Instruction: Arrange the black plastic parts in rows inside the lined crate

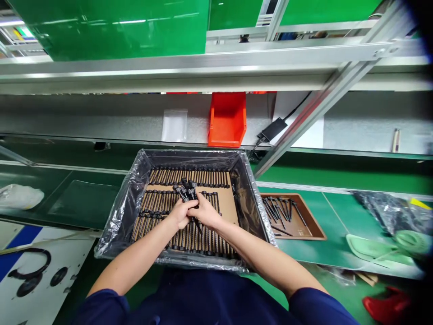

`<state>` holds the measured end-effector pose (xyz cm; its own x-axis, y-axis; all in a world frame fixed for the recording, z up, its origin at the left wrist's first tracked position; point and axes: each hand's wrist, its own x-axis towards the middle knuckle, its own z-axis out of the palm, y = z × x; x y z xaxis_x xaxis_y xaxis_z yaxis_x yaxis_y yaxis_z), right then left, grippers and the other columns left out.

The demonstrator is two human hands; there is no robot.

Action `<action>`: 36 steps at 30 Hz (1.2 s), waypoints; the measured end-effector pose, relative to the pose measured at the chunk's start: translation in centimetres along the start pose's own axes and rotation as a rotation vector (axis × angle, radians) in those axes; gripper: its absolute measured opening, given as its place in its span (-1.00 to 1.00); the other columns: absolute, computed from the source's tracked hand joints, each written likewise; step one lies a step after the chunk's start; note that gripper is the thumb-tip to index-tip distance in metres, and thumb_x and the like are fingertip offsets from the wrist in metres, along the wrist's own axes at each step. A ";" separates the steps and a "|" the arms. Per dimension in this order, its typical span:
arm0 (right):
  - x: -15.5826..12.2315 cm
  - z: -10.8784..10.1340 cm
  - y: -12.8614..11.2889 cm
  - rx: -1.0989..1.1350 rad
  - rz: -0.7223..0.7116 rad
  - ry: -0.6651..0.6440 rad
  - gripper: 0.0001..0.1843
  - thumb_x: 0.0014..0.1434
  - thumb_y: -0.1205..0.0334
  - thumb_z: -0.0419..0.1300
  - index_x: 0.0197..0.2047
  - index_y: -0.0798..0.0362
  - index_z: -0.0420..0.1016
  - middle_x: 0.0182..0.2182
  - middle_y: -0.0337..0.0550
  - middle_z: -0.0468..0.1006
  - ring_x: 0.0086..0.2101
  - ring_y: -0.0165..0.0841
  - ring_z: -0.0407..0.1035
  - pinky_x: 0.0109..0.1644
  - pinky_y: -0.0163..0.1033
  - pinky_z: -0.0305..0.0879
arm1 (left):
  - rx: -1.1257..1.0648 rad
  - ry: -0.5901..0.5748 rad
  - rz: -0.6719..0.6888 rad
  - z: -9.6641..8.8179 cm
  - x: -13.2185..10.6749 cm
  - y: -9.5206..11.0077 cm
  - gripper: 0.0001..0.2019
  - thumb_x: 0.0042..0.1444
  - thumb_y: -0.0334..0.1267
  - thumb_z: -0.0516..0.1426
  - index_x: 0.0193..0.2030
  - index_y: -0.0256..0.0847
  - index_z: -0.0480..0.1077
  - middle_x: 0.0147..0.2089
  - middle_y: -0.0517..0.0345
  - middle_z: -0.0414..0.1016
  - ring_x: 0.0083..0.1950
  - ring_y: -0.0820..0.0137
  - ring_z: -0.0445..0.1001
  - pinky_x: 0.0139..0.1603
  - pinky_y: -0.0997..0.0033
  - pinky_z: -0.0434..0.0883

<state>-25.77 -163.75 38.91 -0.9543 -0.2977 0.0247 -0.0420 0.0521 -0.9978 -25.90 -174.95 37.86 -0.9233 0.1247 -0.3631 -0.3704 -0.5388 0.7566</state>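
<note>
A bunch of black rods with thick heads [185,189] is gathered between my two hands, heads up and away from me. My left hand [181,212] is closed around the bunch from the left. From the right, my right hand [205,211] presses its fingers and thumb against the same bunch, touching my left hand. Both hands are over a dark crate [242,212] lined with clear plastic film. Inside it, many similar rods [189,177] lie side by side in rows on a cardboard sheet [229,205]. My hands and forearms hide part of the nearer rows.
A brown tray [316,228] with loose black rods stands right of the crate. Behind, a shelf holds a red bin [227,119], a clear bag [174,125] and a black power adapter [272,129]. A metal post [311,115] slants behind the tray. A green fan [382,250] is at right.
</note>
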 end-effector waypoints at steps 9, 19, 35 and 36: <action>1.2 1.0 2.2 -0.156 -0.023 0.150 -0.70 0.16 0.03 0.10 -0.47 0.07 0.37 -0.55 -0.26 0.40 -0.43 -0.38 0.31 -0.27 -0.28 0.25 | 0.150 0.000 0.118 -2.5 -0.1 1.0 -0.67 -0.35 -0.29 0.39 -0.36 -0.29 0.47 -0.39 0.04 0.57 -0.32 0.25 0.54 -0.28 0.31 0.46; 3.3 -4.0 3.3 0.146 0.089 0.310 -0.63 0.04 -0.12 0.19 -0.39 0.03 0.29 -0.46 -0.28 0.44 -0.56 -0.51 0.22 -0.52 -0.41 0.22 | 0.151 0.068 0.044 -3.9 1.0 2.2 -0.69 -0.33 -0.29 0.39 -0.42 -0.36 0.46 -0.52 0.08 0.50 -0.54 0.46 0.43 -0.50 0.49 0.36; 3.6 -14.0 11.0 -1.067 0.135 0.385 -0.86 0.07 0.36 0.16 -0.29 0.11 0.53 -0.29 -0.05 0.48 -0.18 -0.26 0.33 -0.04 -0.26 0.22 | 0.054 0.119 0.062 -6.3 1.5 5.4 -0.70 -0.33 -0.34 0.40 -0.42 -0.38 0.47 -0.49 0.07 0.50 -0.49 0.43 0.46 -0.50 0.48 0.40; 3.6 -14.1 10.9 -1.099 0.084 0.344 -0.83 0.08 0.36 0.16 -0.26 0.10 0.54 -0.26 -0.03 0.48 -0.15 -0.25 0.33 -0.01 -0.25 0.21 | 0.055 0.122 0.052 -6.2 1.4 5.4 -0.70 -0.33 -0.35 0.40 -0.41 -0.38 0.47 -0.49 0.07 0.50 -0.49 0.42 0.46 -0.50 0.48 0.40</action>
<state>-33.83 -150.86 29.01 -0.9894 0.0125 0.1448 -0.0483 0.9115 -0.4086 -28.59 -182.86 38.03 -0.9235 -0.0066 -0.3835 -0.3302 -0.4949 0.8037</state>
